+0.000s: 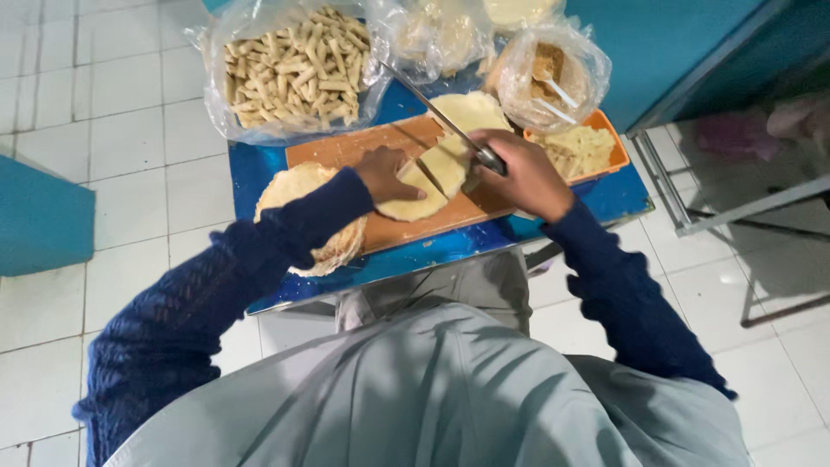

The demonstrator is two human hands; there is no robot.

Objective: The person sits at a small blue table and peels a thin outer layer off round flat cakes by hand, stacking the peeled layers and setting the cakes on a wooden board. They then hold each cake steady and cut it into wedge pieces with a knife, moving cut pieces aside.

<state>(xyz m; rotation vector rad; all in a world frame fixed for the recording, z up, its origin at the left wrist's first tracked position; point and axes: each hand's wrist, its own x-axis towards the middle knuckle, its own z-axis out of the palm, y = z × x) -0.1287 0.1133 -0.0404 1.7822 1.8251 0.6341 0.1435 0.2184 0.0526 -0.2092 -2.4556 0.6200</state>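
While the white tiled floor point(112, 130) fills the surroundings, a small blue table point(415, 251) stands in the middle and carries everything else. Along its far edge lies a large clear bag of short pale rolled sticks point(294, 65), with a second clear bag of flat pale rounds point(437, 35) beside it and a third bag holding brown pieces point(553, 73) toward the far right corner. An orange cutting board point(346, 147) covers most of the table's middle. At the near left edge a stack of thin round wrappers point(298, 186) overhangs the board and the table's edge. An orange tray of pale cut strips point(584, 147) sits at the right edge. On the board's centre lies a pale round sheet point(415, 199), already split by a cut, with another round piece point(471, 111) just beyond it. The left hand point(385, 173) presses flat on the sheet, fingers spread over its left part and gripping nothing. The right hand point(519, 173) is curled tight around the handle of a long knife point(432, 112), whose blade runs toward the far left above the board.
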